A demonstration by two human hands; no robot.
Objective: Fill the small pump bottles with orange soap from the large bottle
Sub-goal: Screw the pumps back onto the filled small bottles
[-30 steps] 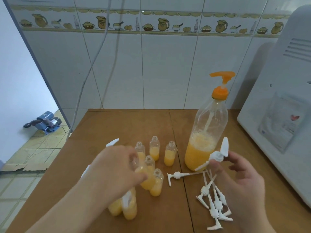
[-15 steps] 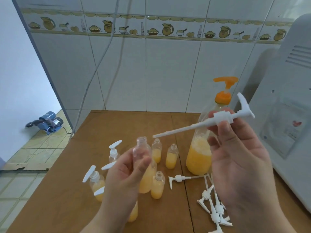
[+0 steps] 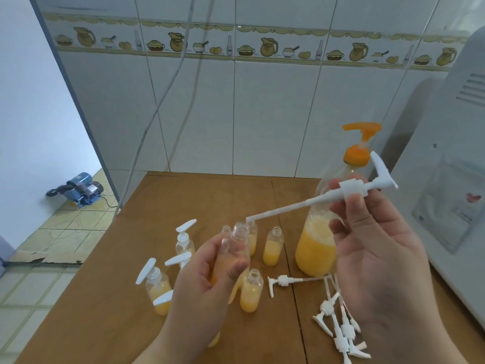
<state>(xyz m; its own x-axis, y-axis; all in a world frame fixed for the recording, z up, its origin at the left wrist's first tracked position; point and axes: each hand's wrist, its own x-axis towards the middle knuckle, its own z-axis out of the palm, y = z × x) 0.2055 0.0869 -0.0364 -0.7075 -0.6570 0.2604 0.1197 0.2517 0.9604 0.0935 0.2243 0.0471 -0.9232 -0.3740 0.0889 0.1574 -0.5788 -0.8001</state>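
The right hand (image 3: 378,248) has brought the white plastic pump head (image 3: 351,189), pinched, to the half-filled clear small bottle (image 3: 231,256) gripped by the left hand (image 3: 207,282); capping comes next.

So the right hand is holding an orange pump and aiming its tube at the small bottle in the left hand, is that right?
Not quite: the pump in the right hand is white, as the head view shows. The orange one sits on the large bottle. The tube does aim at the small bottle in the left hand.
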